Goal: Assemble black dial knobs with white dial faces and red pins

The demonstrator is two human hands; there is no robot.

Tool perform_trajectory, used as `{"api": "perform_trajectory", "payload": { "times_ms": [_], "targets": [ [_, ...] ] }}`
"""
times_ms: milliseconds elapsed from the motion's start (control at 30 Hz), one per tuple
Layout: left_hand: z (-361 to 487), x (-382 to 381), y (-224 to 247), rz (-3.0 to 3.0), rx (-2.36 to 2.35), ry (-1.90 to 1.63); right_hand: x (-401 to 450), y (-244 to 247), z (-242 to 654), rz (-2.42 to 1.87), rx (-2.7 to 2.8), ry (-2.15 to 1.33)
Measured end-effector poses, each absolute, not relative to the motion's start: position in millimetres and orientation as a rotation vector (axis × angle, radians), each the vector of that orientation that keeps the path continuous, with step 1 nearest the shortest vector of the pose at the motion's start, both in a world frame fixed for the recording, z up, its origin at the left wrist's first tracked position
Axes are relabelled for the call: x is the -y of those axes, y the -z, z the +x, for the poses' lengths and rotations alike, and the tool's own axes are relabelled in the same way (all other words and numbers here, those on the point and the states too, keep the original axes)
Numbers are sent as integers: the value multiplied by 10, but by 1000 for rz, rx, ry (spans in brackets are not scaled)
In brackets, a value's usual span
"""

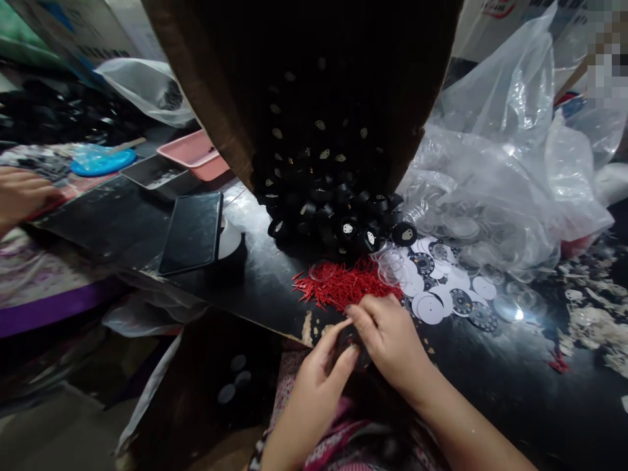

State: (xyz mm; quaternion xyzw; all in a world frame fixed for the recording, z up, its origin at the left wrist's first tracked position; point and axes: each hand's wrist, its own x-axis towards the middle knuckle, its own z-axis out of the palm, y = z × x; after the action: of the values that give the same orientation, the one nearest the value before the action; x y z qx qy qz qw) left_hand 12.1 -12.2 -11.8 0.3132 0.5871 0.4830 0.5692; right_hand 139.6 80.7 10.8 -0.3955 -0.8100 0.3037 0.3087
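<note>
No lettering is legible; print on the cardboard boxes (73,33) is blurred.

left hand (321,366) and right hand (387,333) together, fingers curled, tips touching.

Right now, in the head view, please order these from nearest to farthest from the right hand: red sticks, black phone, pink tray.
From the right hand:
1. red sticks, just above the fingers.
2. black phone, to the left.
3. pink tray, far upper left.
</note>
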Motion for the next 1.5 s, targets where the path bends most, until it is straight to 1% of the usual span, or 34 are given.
{"api": "perform_trajectory", "payload": {
  "times_ms": [67, 100, 167, 233, 300, 400, 533, 600, 700, 800, 867, 967, 1033, 1067, 1200, 1267, 1333, 1400, 1500],
  "targets": [
    [-99, 347, 276, 705, -1465, -1088, -963, -168, 1463, -971, 2209, -830],
    [-230, 467, 381, 698, -1524, -1075, -1070, -207, 1500, -976, 2228, -769],
    [-494, 663, 606, 649, -1698, -1038, -1312, -280, 1555, -1091, 2267, -495],
    [-709, 765, 783, 594, -1906, -1120, -1546, -325, 1558, -1215, 2390, -237],
    [-828, 778, 848, 586, -2030, -1254, -1730, -339, 1512, -1353, 2507, -61],
    [-806, 716, 719, 641, -1933, -1321, -1885, -340, 1434, -1497, 2538, 74],
    [-511, 529, 376, 694, -1711, -1279, -1753, -386, 1414, -1434, 2455, -7],
    [-334, 375, 247, 599, -1517, -1294, -1481, -413, 1404, -1290, 2427, -174],
    [-119, 139, 158, 292, -1200, -1274, -955, -403, 1404, -993, 2563, -578],
    [2, 21, 147, 99, -1054, -1159, -628, -330, 1604, -928, 2592, -782],
    [41, 17, 148, 93, -998, -1099, -610, -260, 1891, -1066, 2505, -763],
    [85, 39, 138, 139, -970, -1118, -764, -136, 2359, -1584, 2354, -326],
    [124, 33, 131, 184, -974, -1155, -875, -60, 2554, -1735, 2294, -239],
    [145, 24, 131, 206, -972, -1171, -916, -29, 2606, -1745, 2260, -278],
    [195, -4, 147, 193, -959, -1213, -1002, 47, 2667, -1725, 2004, -615],
    [196, 4, 157, 144, -972, -1232, -1026, 66, 2704, -1700, 1917, -713],
    [200, 11, 157, 95, -993, -1252, -1032, 66, 2737, -1632, 1879, -674],
    [220, -2, 139, 49, -999, -1270, -993, 36, 2699, -1534, 1883, -527],
    [276, -70, 86, -12, -943, -1287, -830, -52, 2429, -1371, 2028, -402]
  ]
}}
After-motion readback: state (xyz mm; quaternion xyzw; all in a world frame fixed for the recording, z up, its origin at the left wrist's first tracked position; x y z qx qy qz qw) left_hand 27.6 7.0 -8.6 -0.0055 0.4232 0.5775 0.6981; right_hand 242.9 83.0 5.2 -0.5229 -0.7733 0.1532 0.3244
